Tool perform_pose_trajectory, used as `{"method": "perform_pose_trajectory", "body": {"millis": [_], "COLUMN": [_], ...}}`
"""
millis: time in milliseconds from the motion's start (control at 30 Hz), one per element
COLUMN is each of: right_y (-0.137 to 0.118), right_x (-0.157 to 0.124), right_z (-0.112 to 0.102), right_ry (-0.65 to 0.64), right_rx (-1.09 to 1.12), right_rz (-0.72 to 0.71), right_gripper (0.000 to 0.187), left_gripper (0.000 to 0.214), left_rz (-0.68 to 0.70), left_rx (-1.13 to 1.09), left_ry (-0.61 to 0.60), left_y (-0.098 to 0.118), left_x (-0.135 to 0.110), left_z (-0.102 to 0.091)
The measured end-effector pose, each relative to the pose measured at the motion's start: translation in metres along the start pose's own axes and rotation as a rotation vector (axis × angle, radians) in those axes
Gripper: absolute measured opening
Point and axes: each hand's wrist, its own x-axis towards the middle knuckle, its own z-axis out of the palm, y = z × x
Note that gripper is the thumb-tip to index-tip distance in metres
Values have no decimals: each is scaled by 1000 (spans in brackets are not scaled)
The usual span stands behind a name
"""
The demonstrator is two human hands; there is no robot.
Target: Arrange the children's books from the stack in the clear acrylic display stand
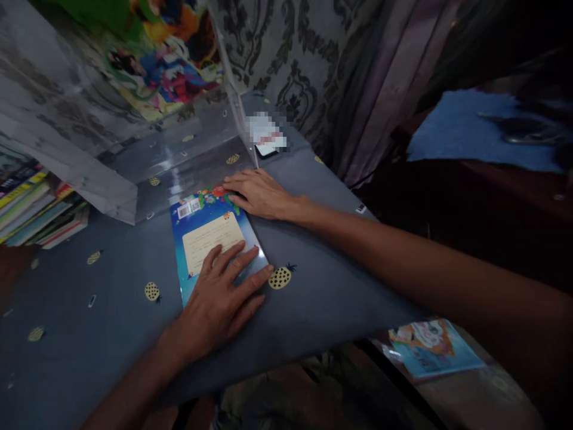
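One thin, glossy blue paper book (212, 236) lies flat on grey pineapple-print cloth (119, 322), long axis near to far; left hand (224, 298) spread over its near half, right hand (262, 192), fingers outstretched, at far-right corner.

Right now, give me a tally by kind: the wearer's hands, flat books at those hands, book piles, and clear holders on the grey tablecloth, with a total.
Hands: 2, left hand and right hand
Flat book: 1
Book pile: 1, its single books too blurred to count
Clear holder: 1
Total: 5
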Motion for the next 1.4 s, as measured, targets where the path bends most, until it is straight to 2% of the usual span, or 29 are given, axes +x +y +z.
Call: {"method": "perform_pose_trajectory", "body": {"millis": [100, 167, 267, 367, 500, 600, 733, 1067, 1400], "right_y": [-2, -2, -2, -2, 1, 7, 14, 5, 10], "right_x": [0, 0, 3, 9, 18, 21, 18, 12, 11], "right_z": [0, 0, 0, -1, 3, 11, 18, 15, 18], "right_ry": [-14, -9, -3, 0, 36, 118, 169, 175, 151], "right_rx": [3, 15, 25, 25, 54, 129, 191, 131, 91], "right_rz": [26, 21, 16, 23, 32, 44, -21, -64, -69], "right_gripper": [38, 37, 36, 32, 27, 24, 28, 28, 30], "left_gripper": [34, 32, 31, 31, 29, 30, 32, 34, 34], "left_rz": [-27, -86, -223, -362, -416, -412, -434, -433, -412], "left_rx": [-139, -196, -72, 46, -14, -52, -57, -28, 7], "left_ry": [33, 104, 228, 279, 372, 422, 442, 413, 424], "left_y": [-14, -34, -75, -113, -139, -142, -140, -140, -140], "left_x": [3, 7, 13, 17, 18, 16, 15, 14, 14], "left_z": [-5, -5, 0, 10, 25, 33, 39, 39, 39]}}
